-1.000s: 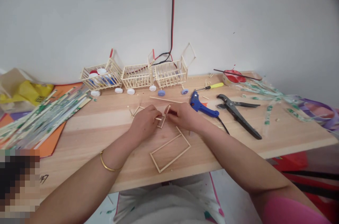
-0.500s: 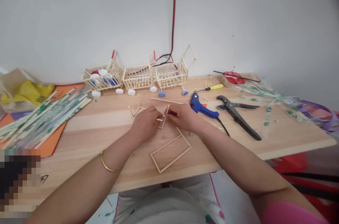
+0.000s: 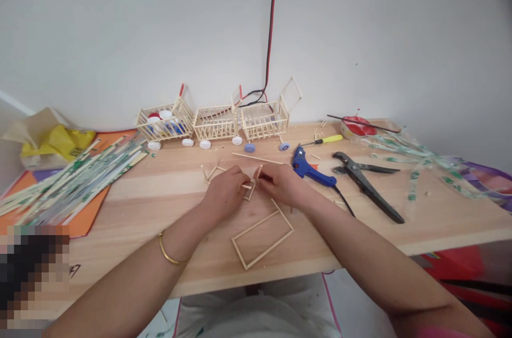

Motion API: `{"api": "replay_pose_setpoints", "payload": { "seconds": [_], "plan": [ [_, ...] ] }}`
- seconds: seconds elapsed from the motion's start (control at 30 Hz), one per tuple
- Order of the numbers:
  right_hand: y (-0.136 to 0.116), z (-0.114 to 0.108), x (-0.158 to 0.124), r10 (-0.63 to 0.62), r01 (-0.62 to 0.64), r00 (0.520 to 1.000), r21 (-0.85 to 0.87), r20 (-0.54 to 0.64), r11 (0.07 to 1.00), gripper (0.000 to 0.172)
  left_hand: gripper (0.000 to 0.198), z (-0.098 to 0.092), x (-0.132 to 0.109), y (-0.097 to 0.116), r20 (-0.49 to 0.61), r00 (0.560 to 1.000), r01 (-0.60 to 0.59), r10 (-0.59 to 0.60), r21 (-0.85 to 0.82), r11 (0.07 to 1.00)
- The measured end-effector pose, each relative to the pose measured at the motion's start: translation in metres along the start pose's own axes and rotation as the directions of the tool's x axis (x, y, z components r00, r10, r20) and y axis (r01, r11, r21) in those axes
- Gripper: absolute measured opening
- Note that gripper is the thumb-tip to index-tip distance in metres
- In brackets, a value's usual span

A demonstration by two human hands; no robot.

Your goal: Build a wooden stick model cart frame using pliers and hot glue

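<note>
Both my hands meet over the middle of the table, around a small frame of wooden sticks (image 3: 251, 192). My left hand (image 3: 227, 188) is closed on the frame's left side, with a short stick end poking out by its fingertips. Fingers pinched, my right hand (image 3: 278, 183) grips a short wooden stick (image 3: 259, 172) that stands up at the frame's corner. Nearer to me lies a rectangular stick frame (image 3: 264, 239), flat on the wood. Another small stick frame (image 3: 214, 171) rests partly behind my left hand.
Miniature stick carts (image 3: 216, 122) line the wall. Right of my hands lie a blue glue gun (image 3: 310, 167), a yellow-handled screwdriver (image 3: 330, 139) and black cutters (image 3: 368, 183). A red-lined bowl (image 3: 356, 127) sits at the back. Wrapped sticks (image 3: 88, 175) cover the left side.
The whole view has shifted slightly, so everything appears a little lower and further right. My hands keep their hold on the small frame and stick.
</note>
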State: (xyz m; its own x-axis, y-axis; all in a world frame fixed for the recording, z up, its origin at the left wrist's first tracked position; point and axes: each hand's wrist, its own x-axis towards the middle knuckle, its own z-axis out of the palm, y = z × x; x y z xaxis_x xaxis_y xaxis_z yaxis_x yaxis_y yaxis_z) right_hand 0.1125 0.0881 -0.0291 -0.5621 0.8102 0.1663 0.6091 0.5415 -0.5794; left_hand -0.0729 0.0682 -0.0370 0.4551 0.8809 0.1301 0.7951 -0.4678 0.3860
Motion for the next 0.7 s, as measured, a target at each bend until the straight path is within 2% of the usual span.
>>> {"api": "replay_pose_setpoints", "payload": {
  "seconds": [0.7],
  "plan": [
    [-0.0019,-0.0005,0.0001,-0.005,0.005,1.000,-0.028,0.001,1.000,0.017,0.024,-0.0009,0.0001,0.0008,0.013,1.000,0.007,-0.007,0.009,1.000]
  ]
}}
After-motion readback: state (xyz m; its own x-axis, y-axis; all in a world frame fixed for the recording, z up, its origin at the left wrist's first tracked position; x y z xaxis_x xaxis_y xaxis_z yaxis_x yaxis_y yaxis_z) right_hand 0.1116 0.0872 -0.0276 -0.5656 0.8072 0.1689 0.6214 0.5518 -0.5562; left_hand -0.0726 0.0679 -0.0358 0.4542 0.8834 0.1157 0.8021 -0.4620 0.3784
